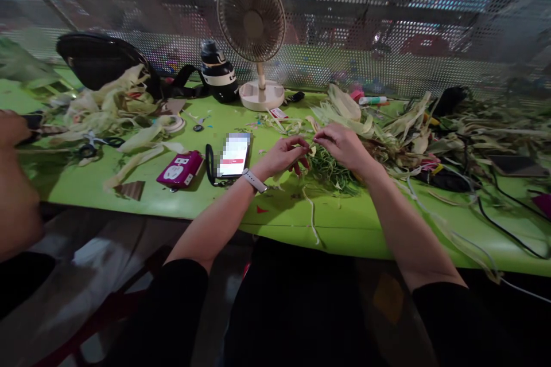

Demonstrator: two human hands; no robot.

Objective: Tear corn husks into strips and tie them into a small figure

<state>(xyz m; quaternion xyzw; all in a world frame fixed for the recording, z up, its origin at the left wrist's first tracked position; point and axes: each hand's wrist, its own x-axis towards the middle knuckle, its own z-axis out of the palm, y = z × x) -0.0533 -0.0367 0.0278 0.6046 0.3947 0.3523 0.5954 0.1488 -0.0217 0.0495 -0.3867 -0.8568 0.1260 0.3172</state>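
Note:
My left hand (287, 156), with a pale watch (255, 181) on its wrist, is over the green table, its fingers curled and pinched at a small pale strand (312, 149). My right hand (334, 142) is close beside it, thumb and forefinger pressed together near the same strand. What exactly lies between the fingertips is too small to make out. Under and beside my right hand sits a clump of thin green strands (333, 172). A white string (311, 215) hangs down toward the table's front edge.
Dried husks (404, 126) heap up on the right. A phone (235, 155), purple pouch (181, 170), scissors (92, 142) and more husks (120, 97) lie left. A fan (253, 24) and black bottle (218, 71) stand behind. Another person's arm (17, 195) reaches in at far left.

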